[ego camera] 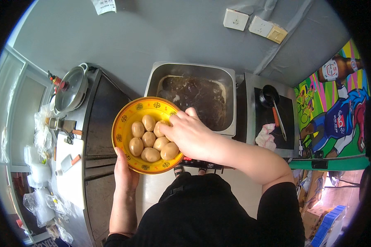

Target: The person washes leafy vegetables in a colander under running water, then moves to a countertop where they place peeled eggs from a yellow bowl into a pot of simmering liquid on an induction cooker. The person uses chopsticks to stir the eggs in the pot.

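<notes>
My left hand point(125, 173) grips the near left rim of a yellow patterned bowl point(120, 123), its thumb over the edge and its other fingers hidden beneath. Several peeled, brown-stained eggs point(148, 139) lie together in the bowl. Over the bowl's right side reaches my right hand point(188, 132), with its thumb and forefinger on one egg point(159, 129); the rest of its fingers are curled by the rim. Just behind the bowl, a rectangular steel pan point(190, 68) holds dark brown liquid point(191, 92).
At right, a black ladle point(269, 95) and a crumpled cloth point(266, 136) rest on a cooktop point(258, 111). To the left are a lidded pot point(71, 89) and a white cutting board point(69, 185) with a cleaver point(67, 163). A lit control panel point(201, 163) shows below the bowl.
</notes>
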`<state>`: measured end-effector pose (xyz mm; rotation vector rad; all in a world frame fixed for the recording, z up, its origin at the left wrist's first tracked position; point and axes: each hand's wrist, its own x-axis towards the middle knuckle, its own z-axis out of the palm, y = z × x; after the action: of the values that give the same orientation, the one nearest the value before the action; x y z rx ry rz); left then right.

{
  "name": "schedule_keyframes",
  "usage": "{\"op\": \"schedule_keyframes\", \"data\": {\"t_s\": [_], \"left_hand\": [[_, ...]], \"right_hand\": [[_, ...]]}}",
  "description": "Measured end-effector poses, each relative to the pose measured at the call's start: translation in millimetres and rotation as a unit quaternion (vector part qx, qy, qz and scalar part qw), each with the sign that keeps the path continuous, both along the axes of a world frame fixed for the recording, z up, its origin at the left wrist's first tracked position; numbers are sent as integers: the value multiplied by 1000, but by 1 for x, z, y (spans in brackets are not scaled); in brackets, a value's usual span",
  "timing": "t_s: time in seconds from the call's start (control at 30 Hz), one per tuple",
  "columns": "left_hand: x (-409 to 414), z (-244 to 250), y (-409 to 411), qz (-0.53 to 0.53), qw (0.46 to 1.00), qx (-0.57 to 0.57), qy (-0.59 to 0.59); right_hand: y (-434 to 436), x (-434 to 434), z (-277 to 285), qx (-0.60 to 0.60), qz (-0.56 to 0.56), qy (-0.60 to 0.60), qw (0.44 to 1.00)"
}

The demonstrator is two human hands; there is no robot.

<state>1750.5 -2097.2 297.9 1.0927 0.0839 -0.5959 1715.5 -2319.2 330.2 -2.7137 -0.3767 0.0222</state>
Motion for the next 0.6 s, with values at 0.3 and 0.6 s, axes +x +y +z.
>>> {"op": "schedule_keyframes", "data": {"t_s": [0.3,0.6], "left_hand": [[7,0,-3,3,1000,0,-3],[10,3,-9,-19,999,34,-23]], "right_hand": [[-3,6,2,-79,44,-55,994],[-15,15,7,-50,56,11,997]]}}
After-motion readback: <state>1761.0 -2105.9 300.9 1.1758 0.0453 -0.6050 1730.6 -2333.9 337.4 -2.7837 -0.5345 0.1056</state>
